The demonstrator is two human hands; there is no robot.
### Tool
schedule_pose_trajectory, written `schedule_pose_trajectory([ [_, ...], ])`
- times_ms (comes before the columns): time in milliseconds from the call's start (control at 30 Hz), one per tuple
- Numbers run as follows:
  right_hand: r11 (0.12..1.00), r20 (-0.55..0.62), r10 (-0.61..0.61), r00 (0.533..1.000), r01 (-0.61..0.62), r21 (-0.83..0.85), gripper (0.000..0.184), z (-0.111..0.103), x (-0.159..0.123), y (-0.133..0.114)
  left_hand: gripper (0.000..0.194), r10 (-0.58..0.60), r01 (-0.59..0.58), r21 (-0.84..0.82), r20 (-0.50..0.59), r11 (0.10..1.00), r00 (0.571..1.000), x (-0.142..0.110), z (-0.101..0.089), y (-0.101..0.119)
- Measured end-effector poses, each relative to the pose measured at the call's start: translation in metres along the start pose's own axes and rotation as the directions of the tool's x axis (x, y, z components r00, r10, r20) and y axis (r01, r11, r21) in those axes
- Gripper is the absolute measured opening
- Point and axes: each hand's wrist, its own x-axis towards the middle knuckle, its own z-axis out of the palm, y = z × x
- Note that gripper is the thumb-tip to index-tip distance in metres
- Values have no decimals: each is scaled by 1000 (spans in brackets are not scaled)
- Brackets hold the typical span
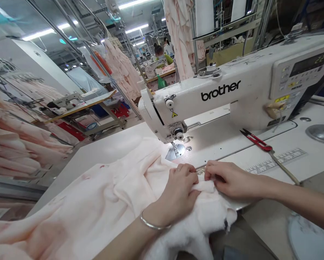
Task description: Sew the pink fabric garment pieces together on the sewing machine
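1. In the head view, find the pale pink cloth (94, 195) spread across the left of the worktop (106, 148), bunched towards its front edge, with a fuzzy white part (200, 220) hanging over.
2. Note the left grip (183, 184), closed on the cloth, fingers curled over the top and thumb towards the fold (206, 186). Press lightly there, just enough to stop creeping without dragging the pile.
3. Note the right grip (218, 177), closed at the fold's other side, thumb and fingers bent together. Pinch close to the edge, for finer control than from deep in the bulk.
4. Match the tension from both sides; best judged by an even, unpuckered fold. Smooth the thick pile flat first, as likely to spring open or slip between layers.
5. Mind the presser foot (175, 147) of the machine (191, 99), beyond the fingertips and apart from the fold. Work the fold on the near side, well clear of the needle area. Can't tell from here whether raised or lowered.
6. Support the hanging part from the worktop's edge, since apt to pull the fold askew by its weight.
7. Leave the red snips (258, 142) and their cord (285, 169) to the right, beside the printed ruler (294, 156), away from the loose cloth.
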Motion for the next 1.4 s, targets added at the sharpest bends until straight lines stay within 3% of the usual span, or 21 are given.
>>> schedule_pose_trajectory([
  [133, 991, 96, 40, 995, -52, 124, 5, -5, -8, -5, 7, -26, 26, 2, 50, 1000, 998, 2, -5, 1],
  [233, 977, 50, 135, 990, -141, 159, 19, 1, -9, -8, 4, -51, 54, -48, 66, 997, 997, 2, -4, 0],
  [367, 959, -40, 168, 985, -154, 237, 18, 10, -8, -8, 9, -107, 109, -144, 15, 984, 994, -2, -2, -2],
  [567, 873, -13, 185, 983, -158, 461, 15, 9, -6, -13, 16, -151, 120, -382, -53, 916, 987, -15, -7, -4],
  [667, 896, -123, 128, 984, -62, 440, 15, 7, -6, -19, 14, -158, 113, -467, -59, 877, 986, -20, -12, -3],
  [833, 949, -315, -89, 945, 177, 262, 16, 11, -8, -25, 5, -158, 96, -537, -70, 838, 985, -25, -16, 4],
  [1000, 942, -341, -99, 935, 198, 270, 8, 14, -9, -29, 10, -73, -49, -415, -273, 909, 959, -30, -8, 6],
  [1133, 927, -305, -53, 951, 160, 339, 8, 13, -11, -33, 10, 79, -203, -249, -433, 947, 898, -33, -5, 6],
  [1400, 905, -283, 44, 958, 81, 417, 13, 12, -10, -36, 10, 118, -247, -136, -602, 959, 789, -32, -3, 8],
])
